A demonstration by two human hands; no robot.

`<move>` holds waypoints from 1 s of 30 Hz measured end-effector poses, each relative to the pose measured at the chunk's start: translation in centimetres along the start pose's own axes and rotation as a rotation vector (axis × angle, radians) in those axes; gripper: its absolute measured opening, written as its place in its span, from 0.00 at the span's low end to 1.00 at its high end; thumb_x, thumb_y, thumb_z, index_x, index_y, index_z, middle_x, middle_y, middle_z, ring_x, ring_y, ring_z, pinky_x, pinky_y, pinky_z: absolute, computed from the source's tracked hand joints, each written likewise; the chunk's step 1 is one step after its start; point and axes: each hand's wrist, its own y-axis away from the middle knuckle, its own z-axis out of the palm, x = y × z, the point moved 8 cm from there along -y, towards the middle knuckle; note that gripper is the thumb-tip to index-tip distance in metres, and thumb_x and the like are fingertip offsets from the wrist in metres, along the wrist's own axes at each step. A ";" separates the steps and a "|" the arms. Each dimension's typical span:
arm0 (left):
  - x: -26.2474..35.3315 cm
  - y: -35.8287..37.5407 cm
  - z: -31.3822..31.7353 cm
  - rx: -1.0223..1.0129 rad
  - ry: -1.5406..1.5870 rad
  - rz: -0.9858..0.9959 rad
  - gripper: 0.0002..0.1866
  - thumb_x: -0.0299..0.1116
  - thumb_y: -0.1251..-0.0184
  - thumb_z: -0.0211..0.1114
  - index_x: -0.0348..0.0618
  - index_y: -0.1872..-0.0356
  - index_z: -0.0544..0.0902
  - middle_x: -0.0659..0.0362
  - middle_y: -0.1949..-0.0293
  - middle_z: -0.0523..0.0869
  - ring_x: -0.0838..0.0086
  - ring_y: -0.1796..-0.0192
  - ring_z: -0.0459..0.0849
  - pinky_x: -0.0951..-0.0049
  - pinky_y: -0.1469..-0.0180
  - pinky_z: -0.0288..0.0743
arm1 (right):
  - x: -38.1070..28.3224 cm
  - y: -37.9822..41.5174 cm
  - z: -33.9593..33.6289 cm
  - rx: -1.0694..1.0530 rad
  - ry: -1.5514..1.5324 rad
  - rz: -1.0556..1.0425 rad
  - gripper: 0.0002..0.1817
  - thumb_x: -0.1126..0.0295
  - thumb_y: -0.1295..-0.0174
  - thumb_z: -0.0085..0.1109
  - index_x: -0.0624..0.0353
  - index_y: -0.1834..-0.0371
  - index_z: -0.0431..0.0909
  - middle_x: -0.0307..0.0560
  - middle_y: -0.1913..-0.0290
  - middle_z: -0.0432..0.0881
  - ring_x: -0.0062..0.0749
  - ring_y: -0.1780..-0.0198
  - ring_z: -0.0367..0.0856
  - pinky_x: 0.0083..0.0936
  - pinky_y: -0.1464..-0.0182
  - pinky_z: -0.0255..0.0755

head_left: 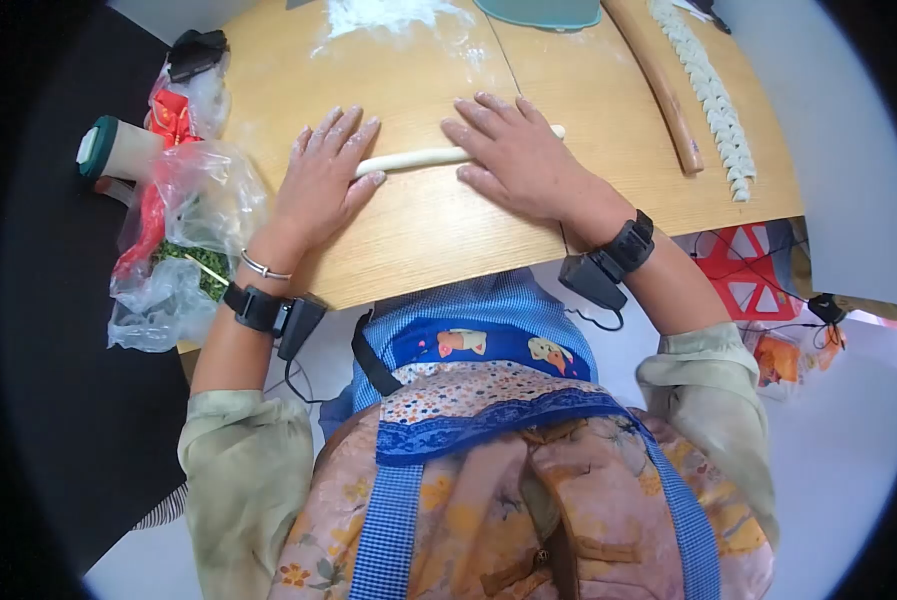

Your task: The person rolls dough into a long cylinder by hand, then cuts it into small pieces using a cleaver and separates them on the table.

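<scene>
A smooth, pale dough rope (418,160) lies across the wooden table (418,240) in front of me. My left hand (328,170) rests flat over its left end, fingers stretched forward and dusted with flour. Over the right part of the rope lies my right hand (518,160), palm down with fingers spread. A short tip of dough shows beyond my right hand near the forefinger side. The stretch between the two hands is bare, and the parts under the palms are hidden.
White flour (393,14) is scattered at the table's back. To the right lie a wooden rolling pin (658,85) and a row of overlapping dough pieces (713,100). A teal item (543,12) sits at the back edge. Plastic bags (208,200) and a lidded container (118,150) crowd the left.
</scene>
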 end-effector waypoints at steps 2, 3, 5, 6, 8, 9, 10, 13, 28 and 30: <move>-2.0 0.1 -0.7 0.060 -0.012 -0.004 0.27 0.38 0.27 0.61 0.43 0.30 0.73 0.48 0.28 0.72 0.52 0.25 0.68 0.51 0.25 0.60 | 1.1 -0.2 -1.3 0.123 -0.126 -0.054 0.18 0.62 0.33 0.60 0.60 0.46 0.76 0.54 0.40 0.78 0.49 0.35 0.74 0.49 0.34 0.68; -2.8 0.7 -1.2 0.066 0.075 0.002 0.22 0.34 0.29 0.62 0.41 0.36 0.75 0.48 0.37 0.77 0.53 0.33 0.74 0.54 0.32 0.67 | 1.7 0.3 -1.4 0.129 -0.125 -0.056 0.18 0.62 0.33 0.60 0.60 0.46 0.76 0.54 0.40 0.78 0.49 0.35 0.74 0.49 0.34 0.68; -2.9 1.8 -1.6 0.062 0.167 0.003 0.18 0.30 0.30 0.64 0.38 0.42 0.77 0.49 0.45 0.81 0.53 0.41 0.80 0.57 0.39 0.73 | 2.8 1.7 -2.0 0.228 -0.189 -0.034 0.13 0.65 0.35 0.62 0.61 0.55 0.76 0.52 0.48 0.80 0.48 0.43 0.77 0.44 0.42 0.72; -3.1 2.4 -2.0 0.077 0.259 -0.059 0.13 0.28 0.29 0.63 0.38 0.46 0.78 0.53 0.54 0.81 0.60 0.51 0.80 0.63 0.48 0.74 | 2.9 2.0 -2.6 0.262 -0.201 -0.032 0.11 0.65 0.33 0.61 0.61 0.57 0.76 0.52 0.56 0.82 0.47 0.52 0.80 0.37 0.49 0.74; -3.7 2.4 -2.5 0.100 0.352 -0.115 0.08 0.26 0.28 0.62 0.37 0.51 0.78 0.58 0.64 0.80 0.67 0.61 0.80 0.69 0.57 0.75 | 3.5 2.0 -4.2 0.151 -0.389 0.142 0.10 0.65 0.31 0.60 0.61 0.58 0.77 0.51 0.59 0.82 0.47 0.56 0.80 0.36 0.53 0.74; -5.1 2.7 -1.9 0.053 0.665 -0.263 0.07 0.28 0.24 0.61 0.38 0.51 0.79 0.62 0.67 0.77 0.74 0.64 0.77 0.74 0.61 0.72 | 4.3 2.3 -3.7 0.035 -0.577 0.314 0.09 0.66 0.30 0.59 0.61 0.60 0.77 0.51 0.63 0.82 0.46 0.61 0.80 0.36 0.57 0.73; -6.1 3.2 -1.1 0.005 0.977 -0.412 0.07 0.30 0.21 0.59 0.39 0.50 0.80 0.66 0.70 0.74 0.81 0.68 0.74 0.80 0.65 0.68 | 4.6 2.3 -3.8 0.032 -0.573 0.313 0.09 0.66 0.30 0.59 0.61 0.60 0.77 0.51 0.63 0.82 0.46 0.61 0.80 0.36 0.57 0.73; -7.3 3.2 -2.6 0.043 1.161 -0.405 0.10 0.35 0.18 0.56 0.41 0.50 0.81 0.72 0.72 0.69 0.90 0.70 0.68 0.86 0.69 0.61 | 6.4 2.5 -4.2 0.088 -0.925 0.356 0.10 0.66 0.29 0.57 0.61 0.64 0.78 0.51 0.69 0.81 0.45 0.67 0.79 0.36 0.61 0.72; 2.2 -10.5 3.0 0.024 0.002 -0.264 0.27 0.45 0.22 0.54 0.40 0.30 0.71 0.44 0.29 0.73 0.47 0.27 0.69 0.51 0.26 0.63 | 4.0 -3.0 1.6 0.124 0.056 0.134 0.33 0.46 0.26 0.45 0.57 0.27 0.69 0.61 0.25 0.67 0.55 0.24 0.64 0.59 0.26 0.56; 4.4 -7.6 2.2 0.134 -0.004 -0.134 0.30 0.46 0.23 0.55 0.40 0.27 0.68 0.45 0.25 0.67 0.50 0.22 0.62 0.39 0.25 0.56 | 2.5 0.1 0.1 0.059 0.077 0.077 0.35 0.45 0.27 0.46 0.55 0.24 0.66 0.61 0.24 0.65 0.56 0.23 0.62 0.59 0.24 0.54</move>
